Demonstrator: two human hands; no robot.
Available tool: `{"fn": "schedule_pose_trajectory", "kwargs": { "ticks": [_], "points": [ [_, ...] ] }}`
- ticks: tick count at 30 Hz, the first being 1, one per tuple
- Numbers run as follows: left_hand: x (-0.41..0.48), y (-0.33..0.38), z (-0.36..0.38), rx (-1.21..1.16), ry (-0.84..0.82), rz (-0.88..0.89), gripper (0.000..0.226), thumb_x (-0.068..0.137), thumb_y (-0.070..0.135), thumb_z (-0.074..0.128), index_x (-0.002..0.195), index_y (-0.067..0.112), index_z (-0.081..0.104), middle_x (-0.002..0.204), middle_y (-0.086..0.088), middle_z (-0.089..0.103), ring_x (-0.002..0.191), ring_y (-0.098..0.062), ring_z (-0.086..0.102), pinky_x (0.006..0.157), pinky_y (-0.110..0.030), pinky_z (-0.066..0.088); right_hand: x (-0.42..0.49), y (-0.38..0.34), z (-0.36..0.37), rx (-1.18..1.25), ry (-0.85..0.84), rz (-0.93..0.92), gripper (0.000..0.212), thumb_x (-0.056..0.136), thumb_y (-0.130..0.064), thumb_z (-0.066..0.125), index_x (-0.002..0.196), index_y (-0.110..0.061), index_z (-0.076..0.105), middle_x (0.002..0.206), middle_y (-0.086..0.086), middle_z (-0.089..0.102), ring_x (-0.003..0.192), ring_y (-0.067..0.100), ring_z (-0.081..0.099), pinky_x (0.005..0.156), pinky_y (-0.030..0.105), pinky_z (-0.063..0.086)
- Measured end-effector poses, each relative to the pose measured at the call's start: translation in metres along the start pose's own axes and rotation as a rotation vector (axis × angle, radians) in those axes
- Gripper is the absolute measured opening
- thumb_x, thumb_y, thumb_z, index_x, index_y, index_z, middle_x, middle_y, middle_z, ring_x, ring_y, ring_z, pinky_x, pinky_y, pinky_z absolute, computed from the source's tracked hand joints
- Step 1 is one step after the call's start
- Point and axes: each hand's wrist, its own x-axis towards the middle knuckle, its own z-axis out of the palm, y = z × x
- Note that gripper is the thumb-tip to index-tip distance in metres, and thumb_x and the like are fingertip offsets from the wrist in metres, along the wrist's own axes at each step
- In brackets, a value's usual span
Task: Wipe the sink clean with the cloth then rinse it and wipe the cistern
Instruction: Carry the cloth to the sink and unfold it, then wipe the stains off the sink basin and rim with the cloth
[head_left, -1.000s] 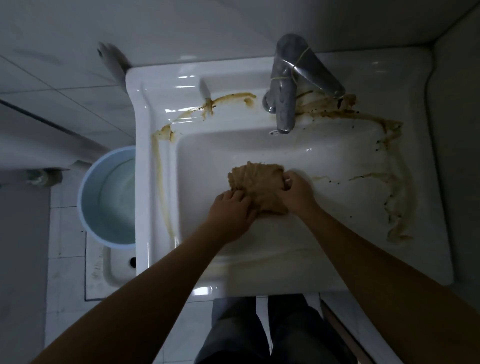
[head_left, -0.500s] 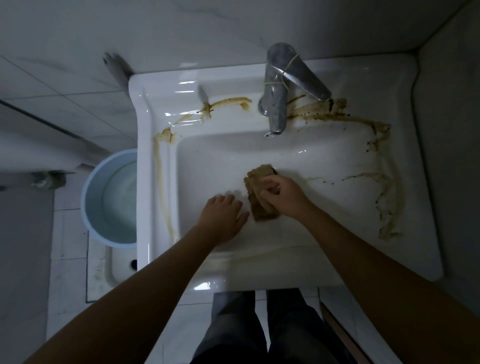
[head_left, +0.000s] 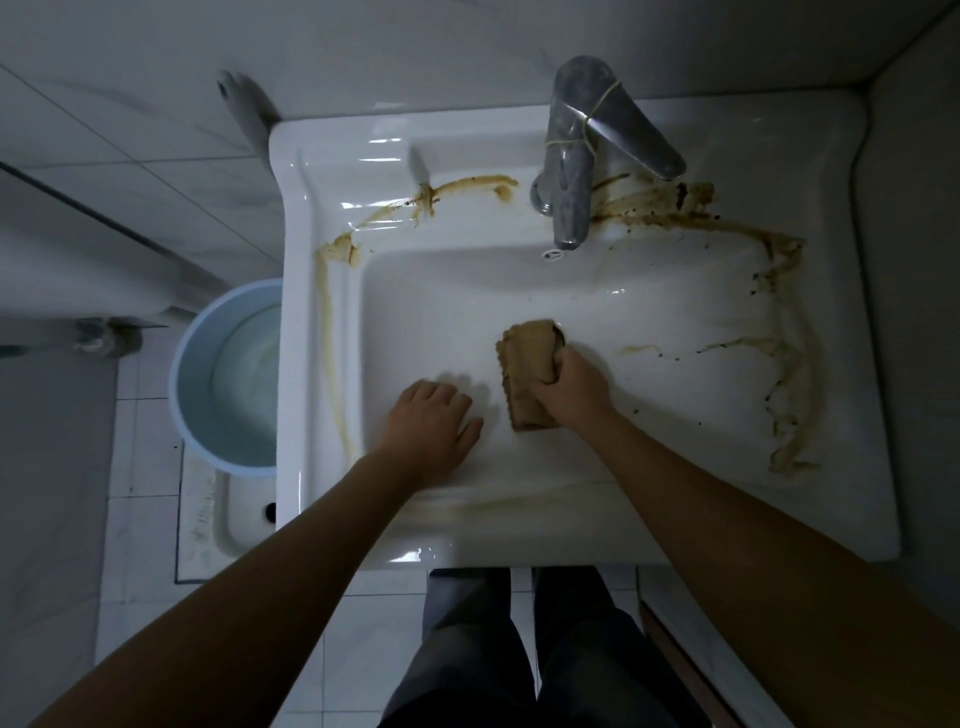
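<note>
White ceramic rectangular sink (head_left: 519, 535) seen from above, w/ brown dirty streaks (head_left: 789, 332) along rear ledge, left rim & right side of basin. Chrome metal faucet (head_left: 571, 171) stands at rear centre, thin yellowish band wound round its lever. Right hand (head_left: 571, 387) is closed on folded tan-brown cloth (head_left: 527, 369), pressing it onto basin floor near centre. Left hand (head_left: 431, 426) rests flat, fingers spread, on basin floor just beside cloth, not touching it. Pale blue round plastic bucket (head_left: 223, 374) sits on white tiled floor (head_left: 145, 519) left of sink, partly under its rim. Person's dark grey trouser legs (head_left: 519, 649) show below front edge.
</note>
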Motion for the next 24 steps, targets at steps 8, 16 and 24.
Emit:
{"fn": "schedule_pose_trajectory", "kwargs": {
  "ticks": [8,16,24],
  "points": [
    [-0.018,-0.012,-0.012,-0.021,0.048,-0.016,0.06,0.095,0.052,0.026,0.111,0.013,0.068,0.11,-0.01,0.069,0.099,-0.034,0.064,0.09,-0.042,0.051,-0.013,0.002,-0.017,-0.107,-0.011,-0.15,0.039,0.092,-0.033,0.062,0.123,-0.013,0.048,0.104,0.01,0.063,0.089,0.03,0.062,0.069,0.034,0.045],
    [-0.037,-0.024,-0.022,-0.074,0.18,-0.055,0.048,0.097,0.045,0.037,0.114,0.013,0.068,0.113,-0.007,0.07,0.1,-0.032,0.065,0.089,-0.039,0.051,-0.002,-0.012,-0.008,0.117,0.045,0.078,0.021,0.089,-0.029,0.062,0.104,-0.014,0.058,0.095,0.006,0.064,0.088,0.029,0.062,0.071,0.033,0.043],
    [-0.064,-0.043,-0.072,-0.212,0.434,-0.124,0.043,0.098,0.04,0.042,0.118,0.012,0.068,0.12,-0.007,0.069,0.104,-0.031,0.065,0.085,-0.039,0.052,-0.058,-0.079,-0.062,0.428,0.103,-0.168,0.003,0.084,-0.018,0.063,0.086,-0.015,0.064,0.085,0.012,0.069,0.074,0.024,0.065,0.068,0.039,0.055]
  ]
}}
